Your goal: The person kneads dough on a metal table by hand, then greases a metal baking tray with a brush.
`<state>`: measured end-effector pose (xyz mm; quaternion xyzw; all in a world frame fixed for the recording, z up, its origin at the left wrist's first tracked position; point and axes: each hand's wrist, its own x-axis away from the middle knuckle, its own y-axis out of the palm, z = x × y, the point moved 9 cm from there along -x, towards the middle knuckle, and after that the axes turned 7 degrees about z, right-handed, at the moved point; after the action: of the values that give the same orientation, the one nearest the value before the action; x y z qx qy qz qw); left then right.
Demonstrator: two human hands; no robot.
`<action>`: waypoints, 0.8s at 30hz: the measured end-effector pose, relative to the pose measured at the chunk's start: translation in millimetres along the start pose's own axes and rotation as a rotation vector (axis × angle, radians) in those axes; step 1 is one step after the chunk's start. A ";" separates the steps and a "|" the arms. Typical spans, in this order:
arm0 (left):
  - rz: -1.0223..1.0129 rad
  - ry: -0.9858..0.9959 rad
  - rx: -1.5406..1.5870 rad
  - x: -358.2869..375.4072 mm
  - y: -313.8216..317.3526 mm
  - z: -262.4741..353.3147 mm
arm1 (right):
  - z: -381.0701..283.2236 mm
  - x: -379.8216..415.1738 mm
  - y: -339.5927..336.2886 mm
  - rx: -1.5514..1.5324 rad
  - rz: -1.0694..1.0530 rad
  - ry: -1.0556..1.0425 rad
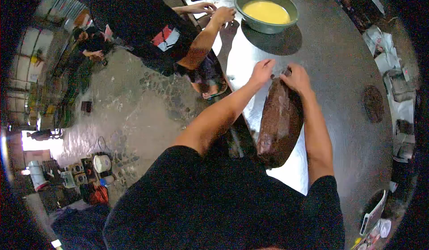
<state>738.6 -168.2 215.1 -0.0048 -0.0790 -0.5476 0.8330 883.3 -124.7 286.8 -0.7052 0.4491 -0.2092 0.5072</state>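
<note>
While a co-worker's hand (223, 14) rests beside the bowl (267, 10), the brown slab (279, 125) is grasped at its top edge by left hand (262, 71) and right hand (296, 77) on the table (339, 62).

A black short-sleeved T-shirt (201, 201) is worn, plain, with no print or marking seen from above. Both forearms are left bare below the sleeves. No gloves, rings or watch are seen on the left hand (262, 72) or right hand (296, 78).

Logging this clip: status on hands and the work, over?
Both hands, left and right, gripping top of brown slab on metal table. Bowl of yellow liquid beyond; another person's hand beside it.
</note>
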 end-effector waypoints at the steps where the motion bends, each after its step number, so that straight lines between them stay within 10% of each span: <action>1: -0.014 -0.078 -0.015 -5.9 6.0 -1.0 | -8.5 14.6 -2.5 0.002 0.001 -0.003; 11: -0.403 -0.379 -0.137 28.3 90.2 -16.3 | -39.4 110.4 -76.2 -0.076 0.511 -0.011; 16: -0.429 -0.169 -0.311 46.0 89.4 3.5 | 17.3 102.6 -136.2 -0.135 0.973 0.004; 18: -0.470 -0.109 -0.393 60.5 88.5 9.7 | 85.1 59.9 -30.8 -0.769 0.110 0.535; 20: -0.466 0.335 -0.637 76.1 90.0 34.0 | 107.8 53.4 27.4 -0.902 -0.033 0.511; 24: -0.358 0.618 -0.621 143.4 76.0 68.7 | 50.4 98.8 -7.1 -0.677 -0.187 0.418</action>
<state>854.9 -262.0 308.5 -0.0767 0.3403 -0.6563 0.6690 974.4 -181.0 257.3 -0.8124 0.5200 -0.2335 0.1229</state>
